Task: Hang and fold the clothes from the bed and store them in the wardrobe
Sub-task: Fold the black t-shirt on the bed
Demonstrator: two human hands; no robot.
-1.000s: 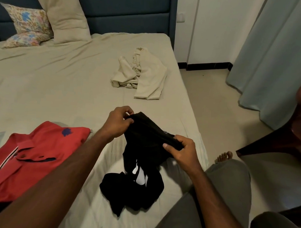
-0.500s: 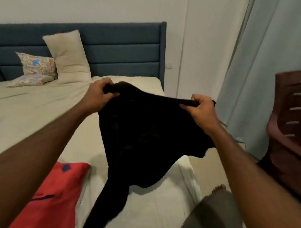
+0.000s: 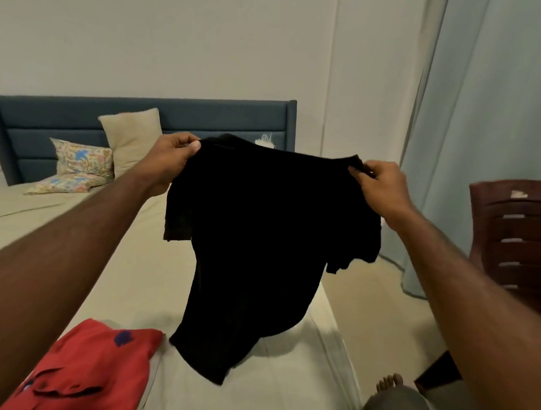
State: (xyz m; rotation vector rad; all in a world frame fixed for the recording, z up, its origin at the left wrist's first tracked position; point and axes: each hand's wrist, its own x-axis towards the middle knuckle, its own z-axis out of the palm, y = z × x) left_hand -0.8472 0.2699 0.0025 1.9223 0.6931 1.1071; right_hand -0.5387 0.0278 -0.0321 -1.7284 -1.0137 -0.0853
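Pinching each shoulder of the black T-shirt (image 3: 262, 235) in our left hand (image 3: 172, 161) and right hand (image 3: 383, 187), we held that grip raised, the shirt hanging below it above the bed (image 3: 131, 276), a red polo shirt (image 3: 88, 370) lower left.

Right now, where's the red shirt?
Head view, bottom left: the red shirt lies on the bed, beside the hem of the held-up black shirt.
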